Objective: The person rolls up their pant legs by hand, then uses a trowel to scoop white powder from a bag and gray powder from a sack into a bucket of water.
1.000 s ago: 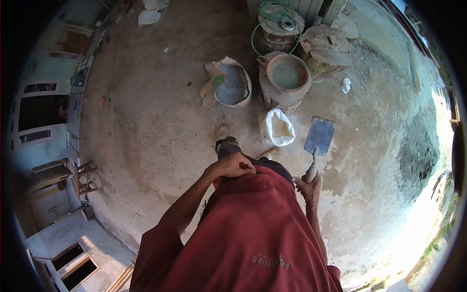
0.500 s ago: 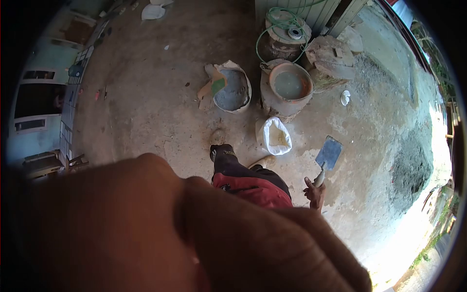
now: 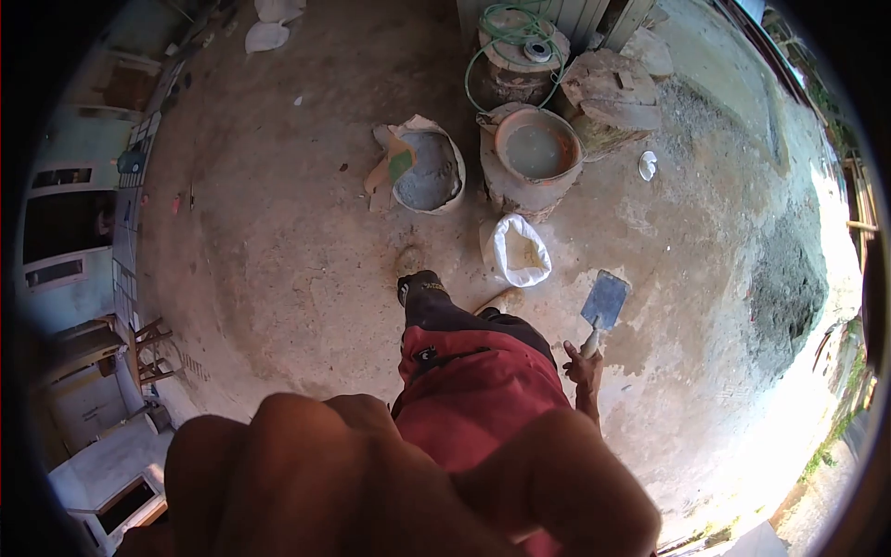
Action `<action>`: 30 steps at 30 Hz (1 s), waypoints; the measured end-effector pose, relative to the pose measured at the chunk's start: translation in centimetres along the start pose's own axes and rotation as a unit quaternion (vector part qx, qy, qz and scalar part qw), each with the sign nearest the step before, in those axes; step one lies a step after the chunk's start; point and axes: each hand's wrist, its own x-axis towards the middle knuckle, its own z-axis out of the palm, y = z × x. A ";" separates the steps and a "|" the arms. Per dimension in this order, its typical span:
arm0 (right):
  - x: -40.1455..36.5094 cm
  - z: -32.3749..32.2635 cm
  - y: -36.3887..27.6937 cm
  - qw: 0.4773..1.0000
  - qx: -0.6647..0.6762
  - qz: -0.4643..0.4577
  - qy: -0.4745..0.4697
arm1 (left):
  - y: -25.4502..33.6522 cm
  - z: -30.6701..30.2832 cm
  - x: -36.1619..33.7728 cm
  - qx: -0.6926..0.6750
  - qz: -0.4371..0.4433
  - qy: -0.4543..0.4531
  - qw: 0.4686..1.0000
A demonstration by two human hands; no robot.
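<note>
My right hand point(image 3: 585, 369) is closed round the pale handle of a trowel point(image 3: 605, 300) with a flat rectangular blade, held out at my right side above the floor. Very near the camera, my left hand point(image 3: 343, 483) looms large at the bottom, knuckles up and fingers curled. Its fingertips are hidden, so I cannot see what they hold, if anything. Ahead of my feet stands an opened white sack point(image 3: 521, 252). Beyond it are a round tub of grey mix point(image 3: 461, 176) with a torn brown and green flap, and a clay-coloured basin of cloudy water point(image 3: 575, 153).
Behind the basin, a green hose point(image 3: 494, 48) lies coiled on a stump beside another wooden block point(image 3: 608, 88). A dark sand pile point(image 3: 789, 297) lies to the right. A white scrap point(image 3: 648, 166) is on the concrete floor point(image 3: 288, 232). Furniture point(image 3: 153, 353) stands at left.
My left hand has drawn down and away from the camera, uncovering more of the red shirt and the left side. The trowel and right hand appear slightly further left as the view shifts.
</note>
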 end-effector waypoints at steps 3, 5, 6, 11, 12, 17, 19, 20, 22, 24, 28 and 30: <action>0.4 -0.4 0.2 1.000 -0.015 0.002 0.008 | 0.2 0.1 0.0 0.000 0.004 -0.001 1.000; 0.6 -0.7 0.3 1.000 -0.007 0.001 0.012 | 0.3 0.3 0.0 0.005 0.003 0.002 1.000; 0.8 -0.7 0.2 1.000 0.002 -0.002 0.014 | 0.3 0.4 0.1 0.010 0.002 0.003 1.000; 1.3 -1.3 -0.5 1.000 -0.001 -0.001 0.026 | 0.0 0.6 0.2 0.013 0.002 0.000 1.000; 1.3 -1.2 -0.5 1.000 0.001 0.003 0.026 | 0.0 0.6 0.3 0.013 0.002 -0.001 1.000; 1.5 -1.0 -0.2 0.999 -0.010 -0.011 0.041 | -0.1 0.8 0.4 0.025 0.003 0.009 1.000; 1.6 -1.1 0.0 0.999 0.005 -0.010 0.030 | -0.2 0.9 0.5 0.028 0.007 0.010 1.000; 1.6 -1.1 0.0 0.999 0.006 -0.011 0.034 | -0.4 0.9 0.6 0.031 0.009 0.010 0.999; 1.6 -0.9 0.2 1.000 -0.005 -0.005 0.025 | -0.3 0.9 0.7 0.041 0.015 0.011 0.999; 1.8 -0.6 0.3 1.000 0.000 -0.002 0.024 | 0.3 0.8 0.9 0.052 0.027 0.019 0.998; 2.4 0.4 -1.0 1.000 0.025 -0.012 0.010 | 1.7 -0.6 1.1 0.087 0.076 0.093 0.989; 3.9 1.5 -2.1 1.000 0.006 -0.007 -0.007 | 1.6 -2.8 0.4 0.098 0.068 0.175 0.977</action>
